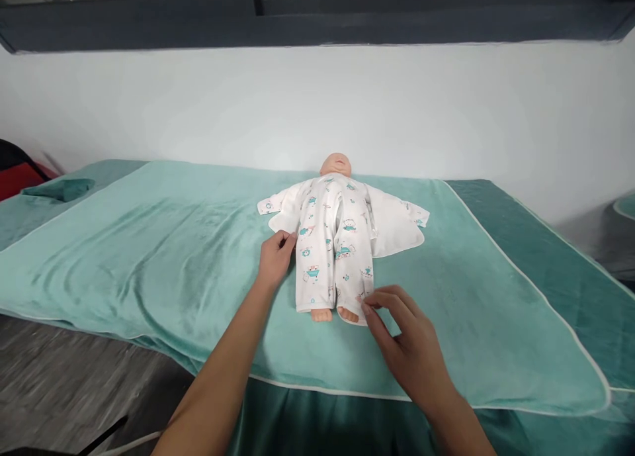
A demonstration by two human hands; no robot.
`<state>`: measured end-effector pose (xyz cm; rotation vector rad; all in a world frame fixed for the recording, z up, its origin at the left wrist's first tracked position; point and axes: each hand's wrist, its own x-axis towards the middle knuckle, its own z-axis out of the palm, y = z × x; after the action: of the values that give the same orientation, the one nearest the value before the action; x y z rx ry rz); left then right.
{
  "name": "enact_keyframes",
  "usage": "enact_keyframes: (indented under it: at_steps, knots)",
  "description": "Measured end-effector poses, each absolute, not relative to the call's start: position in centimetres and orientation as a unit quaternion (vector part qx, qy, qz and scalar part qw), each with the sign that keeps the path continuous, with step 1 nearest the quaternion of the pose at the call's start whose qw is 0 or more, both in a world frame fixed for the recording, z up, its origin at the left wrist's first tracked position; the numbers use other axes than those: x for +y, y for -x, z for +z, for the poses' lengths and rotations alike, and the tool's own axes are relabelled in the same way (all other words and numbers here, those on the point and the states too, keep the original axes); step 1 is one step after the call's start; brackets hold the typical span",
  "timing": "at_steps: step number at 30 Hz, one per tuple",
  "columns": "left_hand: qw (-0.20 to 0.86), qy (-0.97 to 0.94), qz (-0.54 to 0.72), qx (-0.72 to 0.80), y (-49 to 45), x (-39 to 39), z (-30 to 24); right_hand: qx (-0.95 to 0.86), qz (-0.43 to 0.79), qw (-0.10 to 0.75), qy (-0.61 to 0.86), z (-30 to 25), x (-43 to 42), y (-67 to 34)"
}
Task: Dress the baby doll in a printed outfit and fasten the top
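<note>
A baby doll (pixel 336 166) lies on its back on a teal blanket (pixel 173 257), head toward the wall and bare feet toward me. It wears white printed trousers (pixel 330 244), and an open white top (pixel 397 221) spreads out beneath it. My left hand (pixel 276 256) grips the cloth at the doll's left side near the hip, fingers closed. At the right trouser cuff, beside the doll's foot, my right hand (pixel 404 343) pinches the hem with thumb and fingertips.
The blanket with its white piping covers a bed with a darker green sheet (pixel 555 257). A folded teal cloth (pixel 62 189) lies at the far left, next to something red and black (pixel 17 175). A white wall stands behind, and grey floor lies at the lower left.
</note>
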<state>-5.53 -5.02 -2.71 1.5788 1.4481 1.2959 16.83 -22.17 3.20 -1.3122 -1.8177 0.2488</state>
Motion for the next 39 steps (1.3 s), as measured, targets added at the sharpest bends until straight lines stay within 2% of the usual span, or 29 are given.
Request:
enact_keyframes:
  at_steps: [3,5,12,15,17,20,24,29,31,36,39]
  knots:
    - [0.310,-0.598,0.493,0.551,5.5,-4.9,-2.8,-0.745,0.069,0.406,0.525,3.9,-19.6,-16.4]
    - [0.310,-0.595,0.493,0.554,5.5,-4.8,-2.9,-0.770,0.047,0.361,0.524,4.5,-17.4,-16.0]
    - [0.297,-0.604,0.488,0.555,5.5,-4.6,-2.8,-0.832,-0.063,0.055,0.548,7.0,-9.9,-13.9]
    - [0.297,-0.602,0.486,0.559,5.5,-4.6,-2.8,-0.820,-0.047,-0.024,0.571,8.0,-8.2,-13.1]
    - [0.300,-0.601,0.485,0.560,5.4,-4.6,-2.7,-0.807,-0.033,-0.046,0.588,8.4,-7.6,-12.7]
    - [0.306,-0.600,0.486,0.558,5.4,-4.7,-2.5,-0.786,-0.036,-0.025,0.617,8.0,-7.5,-12.5]
    - [0.308,-0.600,0.487,0.555,5.4,-4.8,-2.6,-0.761,-0.034,0.072,0.644,6.3,-8.1,-13.0]
    - [0.265,-0.640,0.469,0.548,5.4,-4.5,-3.0,-0.706,0.036,0.371,0.602,3.4,-8.1,-16.6]
    - [0.215,-0.692,0.436,0.533,5.4,-4.4,-3.2,-0.670,0.028,0.430,0.605,1.9,-7.8,-18.9]
    - [0.105,-0.799,0.316,0.500,5.1,-4.6,-3.3,-0.749,-0.007,0.309,0.586,-1.4,-8.8,-23.1]
    - [0.075,-0.828,0.276,0.482,5.0,-4.9,-3.3,-0.786,0.001,0.278,0.552,-1.7,-10.3,-23.5]
